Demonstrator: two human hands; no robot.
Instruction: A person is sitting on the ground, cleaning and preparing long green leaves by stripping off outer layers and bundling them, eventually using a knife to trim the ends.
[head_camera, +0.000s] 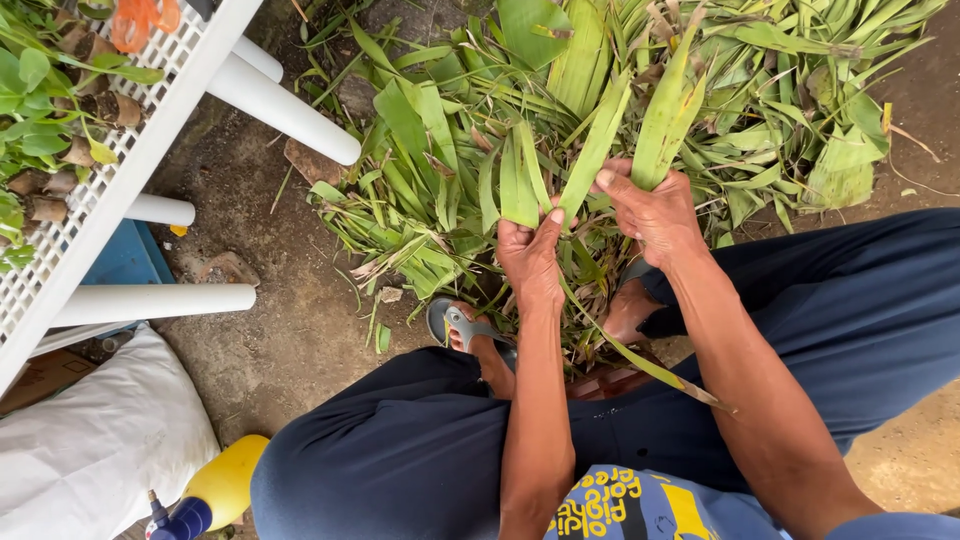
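A: On the dirt ground (290, 340), what is lying in front of the person?

B: A big leaf pile (560, 120) is spreading across the far edge, beside a white rack (150, 130) at the left corner.

A: And the hands?

B: Both are working over the pile's near edge. The right hand (655, 215) is gripping a broad leaf (668, 110). The left hand (530, 255) is pinching a narrow leaf (598, 150) between thumb and fingers. A yellow bottle (225, 485) is lying at the near left.

the leaf pile (700, 90) runs off the top edge, and leaves hide the right foot's (628, 312) toes.
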